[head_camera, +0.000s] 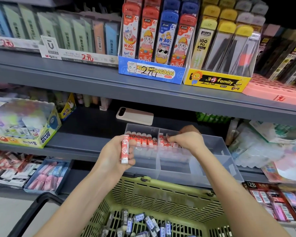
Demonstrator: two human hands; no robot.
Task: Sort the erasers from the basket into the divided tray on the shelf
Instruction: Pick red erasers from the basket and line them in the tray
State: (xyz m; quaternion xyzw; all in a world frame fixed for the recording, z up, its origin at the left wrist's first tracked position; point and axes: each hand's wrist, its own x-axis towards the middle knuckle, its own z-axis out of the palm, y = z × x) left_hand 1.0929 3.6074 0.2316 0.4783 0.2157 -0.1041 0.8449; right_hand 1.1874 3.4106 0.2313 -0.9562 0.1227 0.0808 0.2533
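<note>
Grey shop shelf (92, 139), clear plastic divided tray (217, 151) at its front edge. Your left hand (115, 153) clamps upright red-sleeved white erasers (125, 147) just before the tray's rear-left compartment. Your right hand (186, 141) curls inside the rear-middle one, grip unclear.

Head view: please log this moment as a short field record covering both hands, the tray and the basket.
left hand: grips red-sleeved eraser, upright, in front of tray
right hand: fingers curled among red erasers in second rear compartment; grasp unclear
divided tray: on shelf; eraser row upright in rear-left compartment
basket: green, below tray; dark-sleeved erasers loose inside
</note>
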